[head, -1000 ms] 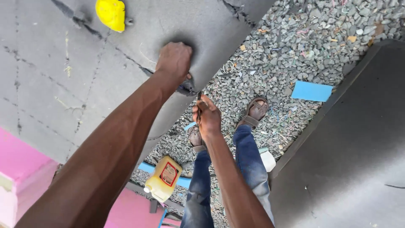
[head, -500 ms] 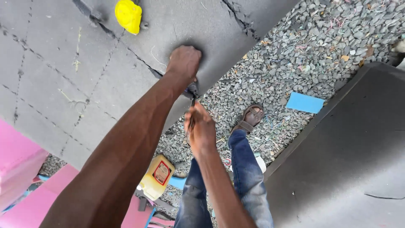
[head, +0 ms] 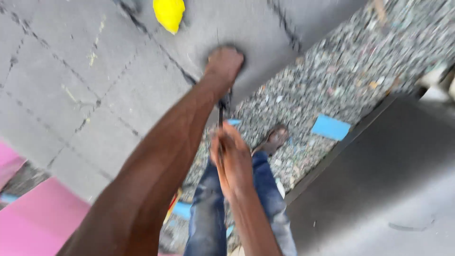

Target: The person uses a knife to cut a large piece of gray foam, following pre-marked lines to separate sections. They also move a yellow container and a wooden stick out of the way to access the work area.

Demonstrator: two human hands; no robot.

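Closer now: left hand [head: 225, 64] fisted on grey sheet [head: 118, 80]; right hand [head: 232, 159] pinches thin dark tool [head: 221, 116]. Sheet looks stiff, heavy; grip edge.

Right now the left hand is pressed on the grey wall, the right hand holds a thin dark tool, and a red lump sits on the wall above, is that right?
Not quite: the lump is yellow, not red, as the head view shows. The rest stands: the left hand presses on the grey wall, and the right hand holds a thin dark tool.
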